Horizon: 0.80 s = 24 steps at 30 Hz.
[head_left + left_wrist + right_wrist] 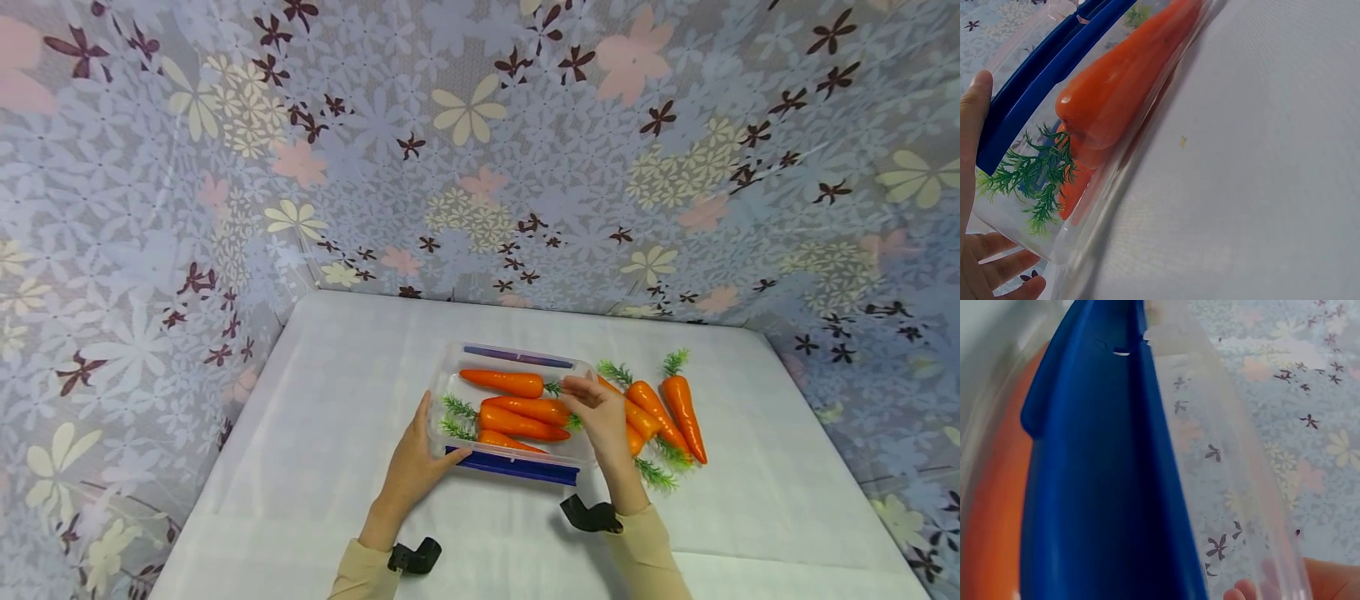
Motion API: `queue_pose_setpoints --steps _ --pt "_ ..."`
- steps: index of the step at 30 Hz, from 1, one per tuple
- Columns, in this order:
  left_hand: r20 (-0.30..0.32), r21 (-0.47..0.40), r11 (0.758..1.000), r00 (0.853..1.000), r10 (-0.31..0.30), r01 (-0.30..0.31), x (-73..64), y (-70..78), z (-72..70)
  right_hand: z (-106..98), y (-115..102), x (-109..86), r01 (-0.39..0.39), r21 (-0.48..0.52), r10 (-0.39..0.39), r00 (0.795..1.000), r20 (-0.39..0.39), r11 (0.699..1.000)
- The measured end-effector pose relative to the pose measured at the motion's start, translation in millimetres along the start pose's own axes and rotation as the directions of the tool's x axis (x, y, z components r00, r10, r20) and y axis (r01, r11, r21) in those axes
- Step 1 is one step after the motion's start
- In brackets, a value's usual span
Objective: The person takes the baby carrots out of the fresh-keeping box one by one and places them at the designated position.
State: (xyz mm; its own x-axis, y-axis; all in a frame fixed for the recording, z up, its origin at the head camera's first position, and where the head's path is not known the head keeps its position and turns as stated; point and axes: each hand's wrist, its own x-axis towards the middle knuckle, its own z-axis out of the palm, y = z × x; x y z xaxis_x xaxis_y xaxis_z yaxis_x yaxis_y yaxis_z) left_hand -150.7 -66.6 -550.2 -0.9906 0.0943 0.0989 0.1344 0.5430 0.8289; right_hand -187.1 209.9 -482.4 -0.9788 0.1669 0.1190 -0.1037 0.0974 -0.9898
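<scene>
A clear plastic container (442,379) with blue latches holds several orange carrots with feathery green tops. My left hand (416,458) grips its near left corner, thumb at the front rim and fingers along the left side. In the left wrist view, the thumb is beside the blue latch (1035,87), and a carrot (1116,81) shows through the wall. My right hand (600,408) reaches over the container's right end, fingers loosely bent close to the green top of the back carrot (502,382). In the right wrist view, the latch (1097,456) hides most of the contents.
More carrots lie in a loose group right of the container, the outermost carrot (684,417) angled away from the others. Part of this pile is behind my right hand. A white cloth (315,417) covers the table, and flowered fabric (450,183) rises behind it.
</scene>
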Motion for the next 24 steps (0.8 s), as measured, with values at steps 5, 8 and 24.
queue_pose_setpoints --steps 5,8,24 --pt "-0.013 0.007 1.000 1.000 0.004 -0.004 -0.1 -1.2 -0.9 11.0 3.0 2.1 0.015 -0.065 -0.010 0.996 0.086 0.998" --pt "0.000 0.000 1.000 1.000 -0.002 0.002 -0.1 -0.9 -0.6 15.3 4.6 2.2 -0.002 -0.103 0.018 0.989 0.149 0.995" --pt "-0.003 -0.008 1.000 1.000 0.009 -0.009 -0.6 2.6 -0.3 12.6 5.3 -0.3 -0.001 -0.310 0.113 0.932 0.345 0.951"
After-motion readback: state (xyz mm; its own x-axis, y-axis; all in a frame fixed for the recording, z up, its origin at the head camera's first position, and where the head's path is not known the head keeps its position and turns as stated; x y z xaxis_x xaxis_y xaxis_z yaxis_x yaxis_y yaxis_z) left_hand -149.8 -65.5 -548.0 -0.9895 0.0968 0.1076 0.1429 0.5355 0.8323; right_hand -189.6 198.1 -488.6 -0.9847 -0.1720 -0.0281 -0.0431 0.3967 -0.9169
